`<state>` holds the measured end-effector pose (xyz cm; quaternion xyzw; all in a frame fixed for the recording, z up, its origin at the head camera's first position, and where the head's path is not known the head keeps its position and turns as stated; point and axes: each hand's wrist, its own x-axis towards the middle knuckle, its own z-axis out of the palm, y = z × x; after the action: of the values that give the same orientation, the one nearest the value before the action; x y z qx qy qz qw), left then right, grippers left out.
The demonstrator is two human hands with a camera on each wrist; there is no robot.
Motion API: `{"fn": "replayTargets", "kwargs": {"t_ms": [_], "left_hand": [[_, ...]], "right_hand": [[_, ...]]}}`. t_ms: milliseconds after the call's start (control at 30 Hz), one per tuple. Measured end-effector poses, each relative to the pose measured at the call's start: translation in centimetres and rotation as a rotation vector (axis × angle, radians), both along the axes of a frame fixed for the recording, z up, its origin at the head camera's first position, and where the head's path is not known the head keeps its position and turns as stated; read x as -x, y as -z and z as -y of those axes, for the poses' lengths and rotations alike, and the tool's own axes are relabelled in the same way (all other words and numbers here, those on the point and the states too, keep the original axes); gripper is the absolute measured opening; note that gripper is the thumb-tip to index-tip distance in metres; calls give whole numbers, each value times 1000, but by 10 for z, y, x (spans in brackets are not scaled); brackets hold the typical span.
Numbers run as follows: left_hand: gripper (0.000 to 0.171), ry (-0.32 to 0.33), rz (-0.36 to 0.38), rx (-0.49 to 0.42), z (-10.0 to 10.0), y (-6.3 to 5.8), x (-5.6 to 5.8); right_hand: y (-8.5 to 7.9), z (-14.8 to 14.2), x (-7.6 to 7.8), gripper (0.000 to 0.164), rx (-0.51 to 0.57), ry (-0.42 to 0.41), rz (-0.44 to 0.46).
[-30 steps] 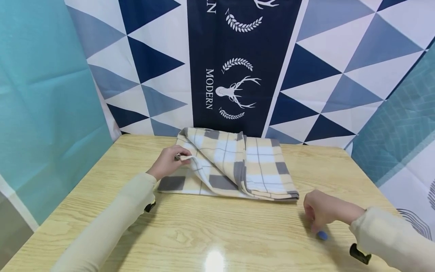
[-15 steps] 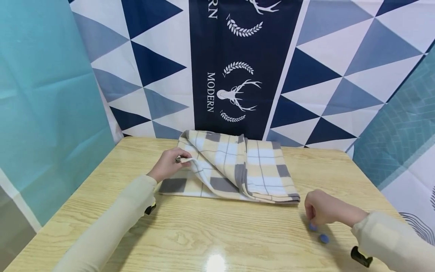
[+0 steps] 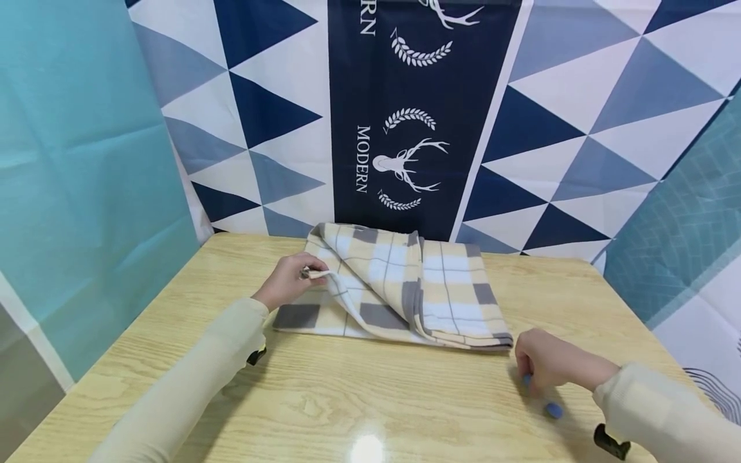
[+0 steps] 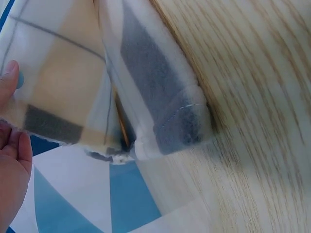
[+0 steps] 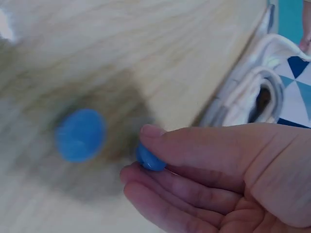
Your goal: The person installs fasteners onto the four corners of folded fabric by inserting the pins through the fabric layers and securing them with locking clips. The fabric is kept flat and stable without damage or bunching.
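A folded plaid blanket (image 3: 451,289) in cream, white and grey lies toward the back of the table, its left part lifted in a loose flap. My left hand (image 3: 292,280) pinches the edge of that flap; in the left wrist view a bit of something blue (image 4: 20,80) shows beside the thumb. To the right of the blanket's front corner, my right hand (image 3: 544,360) pinches a small blue oval piece (image 5: 151,158) between thumb and fingers, just above the table. A second blue oval piece (image 5: 81,135) lies on the wood close by.
The light wooden table (image 3: 324,399) ends at a patterned cloth backdrop (image 3: 399,128). A teal cloth (image 3: 98,193) hangs along the left side, and another patterned cloth (image 3: 683,270) borders the right.
My right hand has lifted one blue piece slightly from the table, leaving the other there. The left hand keeps its hold on the blanket. The head view has shifted a little.
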<state>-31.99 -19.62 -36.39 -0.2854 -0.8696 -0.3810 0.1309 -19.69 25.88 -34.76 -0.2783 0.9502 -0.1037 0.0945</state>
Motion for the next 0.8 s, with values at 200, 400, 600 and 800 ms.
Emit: {"fn": "replayTargets", "kwargs": {"t_ms": [200, 400, 600, 800], "left_hand": [[14, 12, -1, 15, -3, 1, -2], [13, 27, -43, 22, -2, 0, -1], [8, 3, -67, 23, -4, 1, 0], [7, 3, -43, 47, -11, 3, -2]], "right_hand": [[-21, 23, 11, 10, 129, -141, 7], [-46, 66, 33, 8, 145, -140, -9], [-51, 116, 66, 7, 185, -114, -51], [-53, 158, 91, 16, 367, -48, -19]]}}
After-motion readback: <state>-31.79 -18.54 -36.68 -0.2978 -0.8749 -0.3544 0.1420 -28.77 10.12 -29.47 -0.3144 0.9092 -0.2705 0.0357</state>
